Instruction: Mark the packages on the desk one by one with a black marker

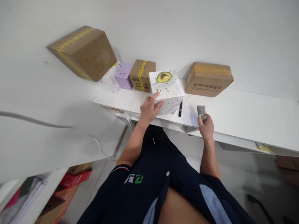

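A white box with an avocado picture [166, 90] stands on the white table [245, 115] near its front edge. My left hand [149, 109] rests against the box's near left corner, fingers curled on it. My right hand [205, 124] is closed around a small grey tool, perhaps a tape cutter [201, 111], held just above the table to the right of the box. A black pen [180, 109] lies between the box and my right hand.
Along the wall stand a large brown carton [86, 53], a clear packet [109, 79], a purple box [123, 76], a small taped brown box [142, 75] and a brown BOPP carton [209, 79]. Shelves with papers and boxes [46, 196] sit lower left.
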Tool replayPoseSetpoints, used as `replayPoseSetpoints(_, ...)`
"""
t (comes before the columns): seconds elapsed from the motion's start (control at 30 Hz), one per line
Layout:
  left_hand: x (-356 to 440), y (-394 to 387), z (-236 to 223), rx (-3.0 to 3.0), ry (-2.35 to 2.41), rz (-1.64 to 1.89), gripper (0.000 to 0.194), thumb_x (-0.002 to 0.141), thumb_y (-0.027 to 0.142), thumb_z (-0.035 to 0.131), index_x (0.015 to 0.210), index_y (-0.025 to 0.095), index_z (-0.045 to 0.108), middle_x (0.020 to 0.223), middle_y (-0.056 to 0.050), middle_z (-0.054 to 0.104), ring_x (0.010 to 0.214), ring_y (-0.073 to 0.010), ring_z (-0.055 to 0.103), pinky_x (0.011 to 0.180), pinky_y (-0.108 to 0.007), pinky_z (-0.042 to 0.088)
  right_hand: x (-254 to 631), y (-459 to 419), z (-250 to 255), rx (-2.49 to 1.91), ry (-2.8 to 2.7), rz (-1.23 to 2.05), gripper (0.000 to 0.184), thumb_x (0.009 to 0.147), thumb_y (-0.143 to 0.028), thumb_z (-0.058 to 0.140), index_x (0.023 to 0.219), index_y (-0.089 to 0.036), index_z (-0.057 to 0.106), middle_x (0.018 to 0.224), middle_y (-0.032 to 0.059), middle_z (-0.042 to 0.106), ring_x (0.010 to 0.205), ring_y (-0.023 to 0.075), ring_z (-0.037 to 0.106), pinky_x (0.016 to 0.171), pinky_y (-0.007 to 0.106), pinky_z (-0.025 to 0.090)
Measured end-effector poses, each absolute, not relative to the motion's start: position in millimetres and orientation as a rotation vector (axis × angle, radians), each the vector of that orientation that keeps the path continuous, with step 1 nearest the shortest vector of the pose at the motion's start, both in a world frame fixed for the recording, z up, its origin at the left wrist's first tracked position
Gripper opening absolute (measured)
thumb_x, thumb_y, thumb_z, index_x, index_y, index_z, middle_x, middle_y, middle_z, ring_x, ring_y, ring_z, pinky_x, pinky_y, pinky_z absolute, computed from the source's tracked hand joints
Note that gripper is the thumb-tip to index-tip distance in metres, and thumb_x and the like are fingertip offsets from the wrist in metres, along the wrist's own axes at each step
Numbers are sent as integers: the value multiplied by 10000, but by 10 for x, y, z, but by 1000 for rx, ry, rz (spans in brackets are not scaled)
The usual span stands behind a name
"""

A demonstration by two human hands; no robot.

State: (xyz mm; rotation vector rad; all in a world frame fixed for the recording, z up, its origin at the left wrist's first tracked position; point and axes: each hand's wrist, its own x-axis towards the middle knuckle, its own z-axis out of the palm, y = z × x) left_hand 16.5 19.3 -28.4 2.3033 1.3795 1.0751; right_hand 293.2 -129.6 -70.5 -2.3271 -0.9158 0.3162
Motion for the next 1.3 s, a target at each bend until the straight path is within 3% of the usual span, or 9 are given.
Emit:
replayPoseSetpoints(0.17, 115, 167, -237, 2292, 1408, 985, 651, 920, 689, 515, 1440, 297, 483, 1213, -126, 585, 959, -249, 634, 727, -335, 535, 2989, -1180, -877, -2717, -1203, -1, 652, 940, -454, 510, 1488, -108, 452, 1354, 278, 557, 1165, 397, 549, 935, 532, 446)
replayPoseSetpoints(0.3, 81, 152, -215, 2255, 1361, 979, 618, 911, 566, 634, 1450, 337, 437, 1348, -120, 547, 1002, -238, 629, 759, -352, 562, 3031, -1111, -931, -2759, -1239, -45, 601, 952, -436, 479, 1453, -104, 487, 1299, 274, 567, 1150, 386, 524, 928, 539, 432)
replayPoseSetpoints(0.4, 83, 184, -225, 2240, 1293, 1010, 594, 928, 477, 648, 1458, 344, 414, 1392, -118, 542, 1084, -254, 627, 806, -369, 571, 3043, -1025, -895, -2772, -1244, -11, 537, 958, -427, 490, 1407, -137, 539, 1379, 273, 526, 1242, 406, 456, 967, 559, 406)
replayPoseSetpoints(0.5, 122, 275, -246, 2229, 1263, 1029, 582, 941, 405, 640, 1467, 334, 401, 1430, -119, 538, 1180, -273, 607, 866, -392, 570, 2928, -833, -816, -2682, -1390, 80, 514, 988, -430, 465, 1410, -147, 539, 1423, 253, 498, 1261, 374, 449, 1008, 500, 393)
replayPoseSetpoints(0.63, 216, 478, -256, 2224, 1240, 1018, 583, 936, 380, 637, 1465, 302, 405, 1482, -124, 525, 1299, -302, 556, 937, -428, 559, 2584, -457, -748, -2535, -1554, 281, 603, 1001, -469, 462, 1522, -171, 414, 1289, 217, 556, 1154, 329, 539, 967, 405, 424)
replayPoseSetpoints(0.73, 296, 676, -242, 2227, 1194, 1020, 584, 930, 386, 633, 1459, 300, 403, 1510, -115, 522, 1362, -300, 521, 1017, -444, 532, 2371, -246, -738, -2528, -1606, 408, 532, 1015, -343, 427, 1530, -211, 409, 1296, 207, 527, 1099, 306, 586, 886, 371, 455)
replayPoseSetpoints(0.87, 441, 988, -228, 2236, 1134, 1023, 597, 910, 383, 642, 1452, 302, 404, 1521, -100, 524, 1389, -299, 509, 1100, -469, 484, 2323, -235, -758, -2541, -1660, 513, 492, 988, -160, 347, 1446, -196, 523, 1267, 199, 526, 1026, 269, 611, 834, 355, 467)
replayPoseSetpoints(1.1, 864, 1519, -250, 2203, 1026, 983, 668, 846, 253, 653, 1457, 300, 384, 1526, -93, 522, 1375, -338, 524, 1128, -559, 440, 2519, -542, -1144, -2197, -1799, 238, 389, 966, -235, 442, 1233, -172, 719, 1066, 148, 595, 987, 264, 557, 851, 352, 482)
replayPoseSetpoints(1.3, 1306, 1906, -335, 2176, 834, 1004, 681, 856, 398, 688, 1456, 263, 396, 1569, -131, 473, 1428, -368, 463, 1184, -544, 372, 2614, -597, -1503, -1832, -1731, 103, 333, 896, -177, 495, 1054, -180, 788, 885, 95, 584, 853, 229, 564, 792, 344, 502)
